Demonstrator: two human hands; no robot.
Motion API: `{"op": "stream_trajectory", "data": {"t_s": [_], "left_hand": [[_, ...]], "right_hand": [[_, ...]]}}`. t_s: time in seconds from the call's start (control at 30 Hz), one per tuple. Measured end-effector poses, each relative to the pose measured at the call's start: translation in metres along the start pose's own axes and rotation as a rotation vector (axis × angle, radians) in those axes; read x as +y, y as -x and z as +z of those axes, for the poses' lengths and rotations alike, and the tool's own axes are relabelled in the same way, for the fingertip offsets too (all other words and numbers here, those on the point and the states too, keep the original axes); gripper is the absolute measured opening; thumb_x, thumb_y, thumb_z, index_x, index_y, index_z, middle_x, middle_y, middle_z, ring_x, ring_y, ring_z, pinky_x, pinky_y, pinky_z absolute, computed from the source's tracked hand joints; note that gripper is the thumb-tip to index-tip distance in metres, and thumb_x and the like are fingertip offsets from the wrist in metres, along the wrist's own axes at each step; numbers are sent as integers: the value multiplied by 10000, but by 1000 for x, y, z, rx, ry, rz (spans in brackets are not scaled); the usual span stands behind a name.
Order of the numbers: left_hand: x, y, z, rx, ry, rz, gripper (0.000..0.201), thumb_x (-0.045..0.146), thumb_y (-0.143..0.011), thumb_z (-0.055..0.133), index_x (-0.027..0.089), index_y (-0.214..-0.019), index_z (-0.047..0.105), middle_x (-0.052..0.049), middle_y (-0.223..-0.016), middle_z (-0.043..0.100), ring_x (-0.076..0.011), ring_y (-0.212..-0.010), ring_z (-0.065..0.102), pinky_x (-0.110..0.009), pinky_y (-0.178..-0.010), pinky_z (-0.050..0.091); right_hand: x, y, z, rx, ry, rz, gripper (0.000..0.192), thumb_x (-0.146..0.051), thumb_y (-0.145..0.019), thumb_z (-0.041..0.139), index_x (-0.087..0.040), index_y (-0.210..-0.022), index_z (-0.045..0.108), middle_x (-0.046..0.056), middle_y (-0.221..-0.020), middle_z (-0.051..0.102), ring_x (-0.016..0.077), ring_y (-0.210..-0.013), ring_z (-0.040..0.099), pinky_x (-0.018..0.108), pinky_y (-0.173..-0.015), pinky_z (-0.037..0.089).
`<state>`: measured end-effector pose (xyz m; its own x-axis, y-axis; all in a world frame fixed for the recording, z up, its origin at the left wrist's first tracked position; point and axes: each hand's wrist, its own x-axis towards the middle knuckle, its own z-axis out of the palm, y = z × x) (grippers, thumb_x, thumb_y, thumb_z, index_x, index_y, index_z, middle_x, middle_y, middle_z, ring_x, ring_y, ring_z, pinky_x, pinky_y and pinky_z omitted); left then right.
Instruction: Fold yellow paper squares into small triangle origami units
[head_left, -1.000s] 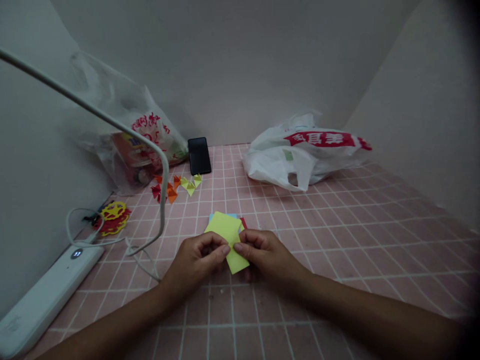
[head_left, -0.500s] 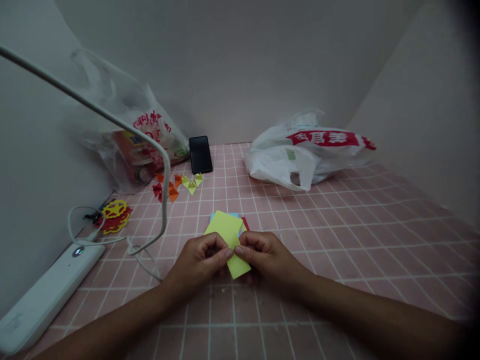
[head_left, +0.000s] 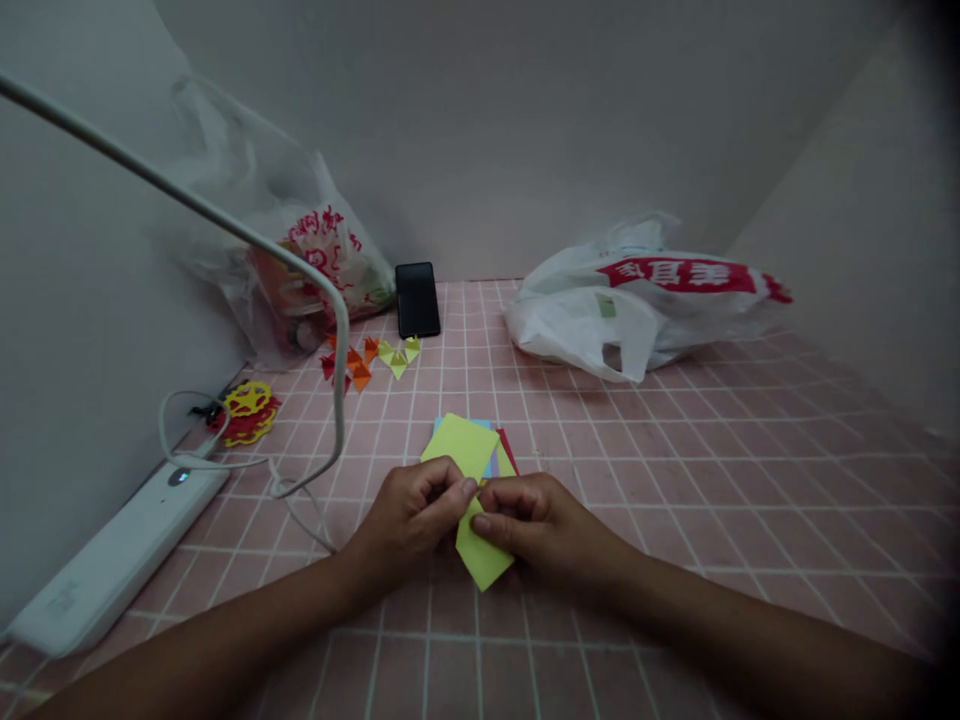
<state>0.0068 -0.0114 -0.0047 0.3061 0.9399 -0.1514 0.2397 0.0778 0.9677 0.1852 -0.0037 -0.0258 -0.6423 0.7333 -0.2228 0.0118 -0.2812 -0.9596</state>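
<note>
A sheet of yellow paper (head_left: 460,442) is between my two hands, over the middle of the table. My left hand (head_left: 424,510) pinches it at the left, thumb on top. On the other side my right hand (head_left: 544,520) grips the lower part between thumb and curled fingers. That lower part slants away from the upper part; whether it is torn right through, I cannot tell. Behind the yellow sheet, other coloured papers peek out, among them a red one (head_left: 509,450) and a light blue one. My fingertips beneath the paper are hidden.
Several small folded papers (head_left: 361,374) in red, orange and yellow lie farther back, near a black phone (head_left: 418,300). Plastic bags stand at back left (head_left: 330,250) and back right (head_left: 577,320). A white power bank-like device (head_left: 120,560), cables and yellow-red cutouts (head_left: 249,412) are left.
My right hand has moved slightly down and right, and the paper's lower part has swung out of line with the upper. The whole view has shifted a little.
</note>
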Motion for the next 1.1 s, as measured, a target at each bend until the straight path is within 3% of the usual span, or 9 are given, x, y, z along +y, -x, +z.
{"op": "stream_trajectory", "data": {"t_s": [0.13,0.3,0.6,0.83,1.0,1.1], "left_hand": [[-1,-1,-1,-11,12,3,323,413,-905,506,167,-697,526,36,-615,478,-99,-550,435,-210,-510,356],[-3,0,-1,-126,37,-30,307,416,-878,556,177,-694,498,33,-577,522,-105,-516,485,-210,-492,364],[0,0,-2,-181,-21,-33,293,376,-845,579,184,-647,480,48,-537,480,-91,-479,435,-197,-465,314],[3,-2,-6,-257,50,-77,279,383,-828,592,182,-666,488,48,-570,477,-92,-496,435,-203,-480,320],[0,-1,-7,-201,147,-91,309,428,-871,554,173,-706,506,37,-567,518,-90,-479,451,-202,-475,341],[-1,-2,-9,-95,62,42,265,377,-898,536,172,-729,528,30,-593,536,-102,-519,484,-212,-512,384]], "right_hand": [[-3,1,1,99,-21,-12,269,-370,-828,603,-179,-652,529,-38,-526,527,88,-437,478,206,-423,331],[-9,3,2,212,-77,-39,315,-406,-812,647,-188,-647,490,-51,-544,509,83,-439,490,202,-418,356],[-5,-1,-4,160,-125,-69,324,-394,-744,732,-183,-654,503,-41,-596,506,89,-534,458,215,-494,358],[0,2,-2,166,-232,-87,315,-394,-824,674,-167,-649,543,-31,-607,508,89,-532,459,228,-512,353],[-5,1,-3,251,-280,-63,345,-449,-814,680,-173,-672,531,-45,-549,520,80,-456,476,202,-443,353],[-8,-2,-6,266,-336,-65,327,-450,-836,656,-175,-698,546,-47,-512,531,70,-387,451,182,-374,312]]}}
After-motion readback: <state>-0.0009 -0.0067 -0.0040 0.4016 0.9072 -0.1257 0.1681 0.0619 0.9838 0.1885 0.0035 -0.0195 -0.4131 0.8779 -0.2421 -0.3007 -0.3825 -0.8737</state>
